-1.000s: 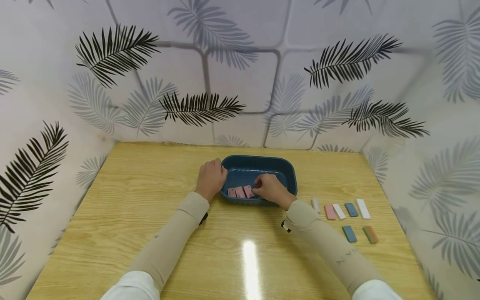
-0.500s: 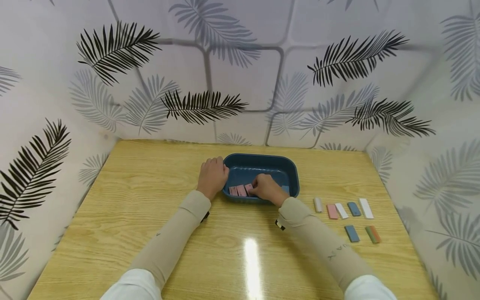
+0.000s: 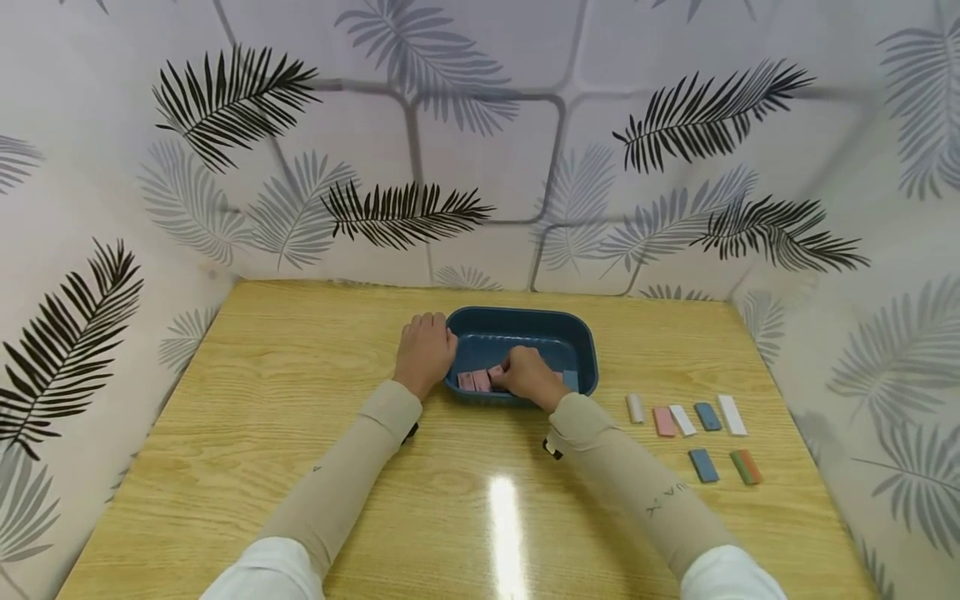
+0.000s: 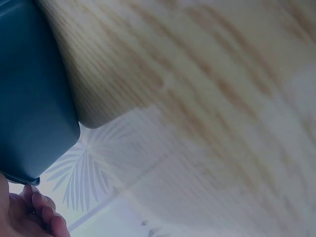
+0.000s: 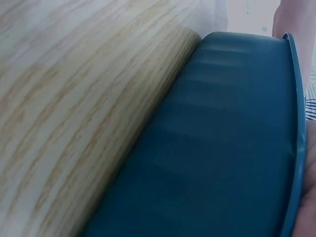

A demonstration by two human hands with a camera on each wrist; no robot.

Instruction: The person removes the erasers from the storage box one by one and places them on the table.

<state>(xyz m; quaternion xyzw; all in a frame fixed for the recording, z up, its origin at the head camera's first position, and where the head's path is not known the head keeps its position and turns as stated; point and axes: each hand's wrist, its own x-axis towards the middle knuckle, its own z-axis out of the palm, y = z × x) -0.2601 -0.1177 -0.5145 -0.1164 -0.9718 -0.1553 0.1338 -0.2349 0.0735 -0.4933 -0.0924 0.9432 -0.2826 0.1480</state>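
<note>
While the left hand (image 3: 425, 350) is gripping the left rim of the bin (image 3: 517, 312), presumably steadying it, the right hand (image 3: 531, 375) is reaching inside, its curled fingers apparently pinching a pink block (image 3: 496, 372). That block is sitting by the bin's near wall beside two others, perhaps being kept in line. Compared with half a second ago, the right hand is sitting slightly nearer the bin's left end, and a pink bit (image 3: 558, 377) is now showing near its right end.

You're seeing smooth, plastic-looking blue tray (image 5: 212, 133). Wood-grain tabletop (image 3: 450, 517) is gleaming, glossy, before you. Your beige cloth sleeves (image 3: 633, 483) are looking matt.
</note>
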